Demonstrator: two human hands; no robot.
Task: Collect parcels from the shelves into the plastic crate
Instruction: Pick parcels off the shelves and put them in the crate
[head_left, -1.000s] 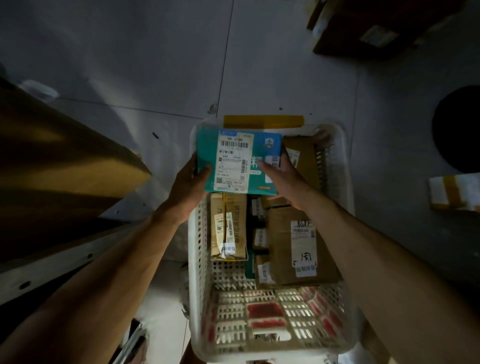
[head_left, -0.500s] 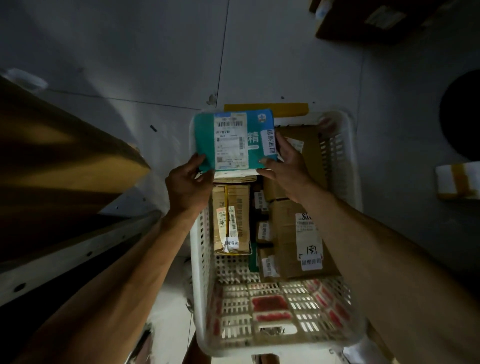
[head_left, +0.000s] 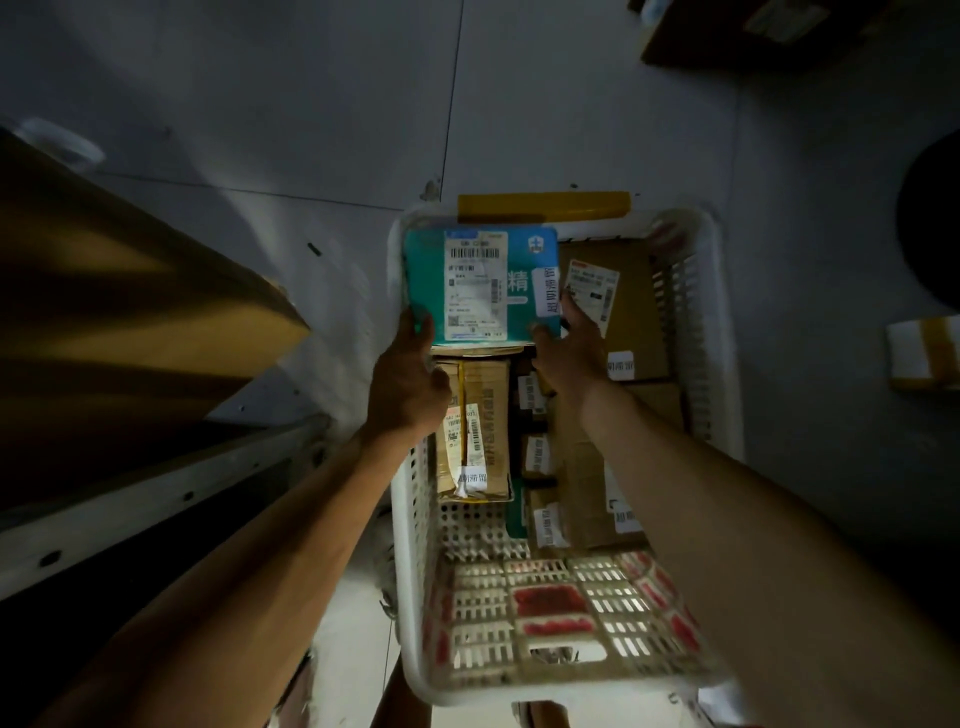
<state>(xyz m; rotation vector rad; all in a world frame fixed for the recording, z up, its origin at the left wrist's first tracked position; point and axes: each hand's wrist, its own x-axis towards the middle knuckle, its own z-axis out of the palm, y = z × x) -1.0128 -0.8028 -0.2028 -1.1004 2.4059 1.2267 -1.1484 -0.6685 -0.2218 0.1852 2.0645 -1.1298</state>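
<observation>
Teal parcel (head_left: 480, 288): held flat at the far left corner of the crate, upper centre of the frame, with its white shipping label facing up; it lies just beyond both hands.
Left hand (head_left: 408, 379): the parcel's near left corner is gripped, thumb on the top face.
Right hand (head_left: 569, 348): the parcel's near right corner is pinched between fingers and thumb.
Crate (head_left: 698, 332): a white perforated plastic crate is seen at the centre of the frame, on the grey floor.
Below the parcel: a taped brown box (head_left: 475, 428) lies directly under its near edge.
Right half of the crate: larger cardboard boxes (head_left: 626, 312) with labels are packed close together.
Left of the frame: a shelf rail (head_left: 156, 499) and a big brown carton (head_left: 119, 291) are seen.
</observation>
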